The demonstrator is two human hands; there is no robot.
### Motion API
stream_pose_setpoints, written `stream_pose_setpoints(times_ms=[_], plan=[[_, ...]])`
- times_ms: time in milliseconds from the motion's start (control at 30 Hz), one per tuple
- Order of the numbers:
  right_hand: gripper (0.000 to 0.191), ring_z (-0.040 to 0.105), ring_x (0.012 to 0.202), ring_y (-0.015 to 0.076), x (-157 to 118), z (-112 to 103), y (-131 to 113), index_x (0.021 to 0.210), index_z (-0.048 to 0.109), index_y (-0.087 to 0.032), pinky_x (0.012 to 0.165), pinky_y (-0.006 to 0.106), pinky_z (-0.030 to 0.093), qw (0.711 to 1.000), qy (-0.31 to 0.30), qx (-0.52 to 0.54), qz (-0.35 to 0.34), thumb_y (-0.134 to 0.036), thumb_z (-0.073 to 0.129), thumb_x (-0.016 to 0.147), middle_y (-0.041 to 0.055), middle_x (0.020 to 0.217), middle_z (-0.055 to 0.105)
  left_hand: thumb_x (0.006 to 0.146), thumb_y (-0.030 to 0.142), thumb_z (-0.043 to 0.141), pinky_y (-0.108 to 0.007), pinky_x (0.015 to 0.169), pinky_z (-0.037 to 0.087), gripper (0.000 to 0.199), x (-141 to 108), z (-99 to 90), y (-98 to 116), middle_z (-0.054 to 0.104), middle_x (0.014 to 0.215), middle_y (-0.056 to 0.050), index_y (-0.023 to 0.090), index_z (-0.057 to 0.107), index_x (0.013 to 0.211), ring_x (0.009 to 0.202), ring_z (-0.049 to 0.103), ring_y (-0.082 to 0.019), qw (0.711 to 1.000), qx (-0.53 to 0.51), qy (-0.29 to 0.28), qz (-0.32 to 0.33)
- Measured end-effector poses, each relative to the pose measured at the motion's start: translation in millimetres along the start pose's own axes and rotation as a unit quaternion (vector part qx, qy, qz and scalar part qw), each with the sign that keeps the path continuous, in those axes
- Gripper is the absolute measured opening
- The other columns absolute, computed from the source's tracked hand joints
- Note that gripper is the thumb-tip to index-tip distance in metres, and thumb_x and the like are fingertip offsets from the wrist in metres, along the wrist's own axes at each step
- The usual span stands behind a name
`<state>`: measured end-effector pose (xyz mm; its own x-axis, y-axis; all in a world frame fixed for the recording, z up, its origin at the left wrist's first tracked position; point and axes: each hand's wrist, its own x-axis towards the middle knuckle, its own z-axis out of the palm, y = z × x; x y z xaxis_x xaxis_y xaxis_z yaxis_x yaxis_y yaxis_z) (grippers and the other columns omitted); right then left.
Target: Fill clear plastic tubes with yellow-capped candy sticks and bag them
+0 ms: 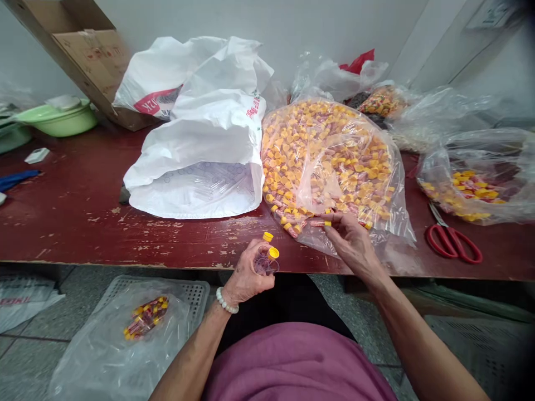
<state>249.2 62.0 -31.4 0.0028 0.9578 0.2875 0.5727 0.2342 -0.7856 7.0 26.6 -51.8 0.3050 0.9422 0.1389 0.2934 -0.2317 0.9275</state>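
My left hand [246, 273], a pale bead bracelet at its wrist, is closed around a small bunch of clear tubes [264, 266] just off the table's front edge. Two of them show yellow caps [273, 253]. The fingertips of my right hand [353, 239] pinch a small red-patterned tube with a yellow cap [320, 223]. This hand is at the front of a large clear plastic bag [401, 217] full of similar yellow-capped pieces [284, 161]. To the left, a white sack [196, 133] lies with its mouth facing me, and clear tubes [204, 181] show inside.
Red-handled scissors [453, 242] lie right, below another bag of capped pieces [480, 192]. A green basin [62, 120] and cardboard box [94, 61] stand back left. Below the dark red table [83, 223], a bag with capped pieces [146, 317] rests on a crate [196, 287].
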Motion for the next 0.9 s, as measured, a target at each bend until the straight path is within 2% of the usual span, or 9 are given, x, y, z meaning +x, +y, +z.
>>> stream_pose_setpoints(times_ms=[133,267,367,467,633,700,800,833,900], plan=[[0.023,0.054,0.095,0.0168,-31,2,-51,0.105,0.058,-0.023,0.082,0.032,0.046,0.982,-0.114,0.085,-0.123,-0.017,0.047,0.086,0.0062,0.101,0.054,0.052,-0.001,0.057,-0.027,0.077,0.042,0.041,6,7.4,7,0.049,0.094,-0.004,0.014,0.055,0.090,0.088,0.049,-0.017,1.000,0.012,-0.018,0.013],[0.035,0.053,0.095,0.0161,-42,14,-66,0.116,0.052,-0.023,0.083,0.032,0.047,0.966,-0.156,0.072,-0.196,-0.009,0.046,0.085,0.0074,0.105,0.052,0.050,-0.002,0.058,-0.025,0.074,0.042,0.039,7,9.1,14,0.048,0.092,-0.003,0.014,0.055,0.086,0.085,0.049,-0.016,0.999,-0.004,-0.035,-0.003],[0.041,0.054,0.094,0.0160,-44,20,-60,0.122,0.045,-0.023,0.083,0.032,0.048,0.969,-0.141,0.076,-0.185,-0.008,0.046,0.084,0.0071,0.106,0.054,0.049,-0.002,0.058,-0.025,0.074,0.041,0.040,6,8.6,14,0.049,0.093,-0.003,0.014,0.056,0.086,0.085,0.049,-0.016,0.999,-0.024,-0.030,-0.010],[0.037,0.053,0.096,0.0180,-50,28,-54,0.109,0.051,-0.021,0.083,0.035,0.048,0.972,-0.110,0.042,-0.203,-0.002,0.041,0.080,0.0077,0.103,0.054,0.049,-0.002,0.058,-0.024,0.073,0.041,0.038,5,8.8,11,0.049,0.093,-0.003,0.014,0.057,0.084,0.084,0.049,-0.015,0.999,-0.025,-0.020,-0.022],[0.045,0.051,0.100,0.0208,-56,38,-44,0.109,0.058,-0.022,0.082,0.039,0.047,0.958,-0.133,-0.043,-0.252,0.000,0.039,0.075,0.0089,0.110,0.052,0.048,-0.001,0.059,-0.024,0.072,0.041,0.039,5,10.3,8,0.052,0.093,-0.003,0.014,0.058,0.083,0.083,0.050,-0.015,0.996,-0.049,0.014,-0.068],[0.045,0.052,0.102,0.0197,-45,34,-33,0.107,0.059,-0.023,0.083,0.036,0.047,0.967,-0.104,-0.029,-0.230,0.000,0.039,0.074,0.0078,0.110,0.052,0.048,0.001,0.059,-0.024,0.070,0.042,0.040,4,8.8,5,0.053,0.091,-0.002,0.014,0.057,0.086,0.082,0.050,-0.014,0.990,-0.095,0.034,-0.101],[0.033,0.055,0.092,0.0188,-15,30,-5,0.098,0.060,-0.019,0.081,0.033,0.047,0.987,-0.001,-0.067,-0.149,-0.003,0.039,0.078,0.0079,0.097,0.058,0.047,0.002,0.063,-0.022,0.068,0.042,0.047,2,2.9,-1,0.055,0.090,-0.002,0.015,0.056,0.092,0.080,0.051,-0.013,0.966,-0.184,0.072,-0.164],[0.029,0.055,0.089,0.0194,-4,30,4,0.093,0.061,-0.017,0.080,0.033,0.046,0.986,0.010,-0.108,-0.126,-0.005,0.039,0.080,0.0082,0.093,0.059,0.046,0.003,0.064,-0.022,0.068,0.042,0.049,1,0.6,-3,0.056,0.091,-0.002,0.015,0.055,0.093,0.080,0.051,-0.013,0.958,-0.206,0.083,-0.181],[0.023,0.054,0.088,0.0215,14,35,18,0.087,0.062,-0.017,0.080,0.034,0.044,0.971,-0.031,-0.196,-0.131,-0.009,0.042,0.082,0.0094,0.092,0.060,0.045,0.002,0.066,-0.021,0.068,0.042,0.053,0,-3.2,-6,0.057,0.090,-0.002,0.014,0.056,0.095,0.077,0.051,-0.011,0.948,-0.232,0.093,-0.197]])
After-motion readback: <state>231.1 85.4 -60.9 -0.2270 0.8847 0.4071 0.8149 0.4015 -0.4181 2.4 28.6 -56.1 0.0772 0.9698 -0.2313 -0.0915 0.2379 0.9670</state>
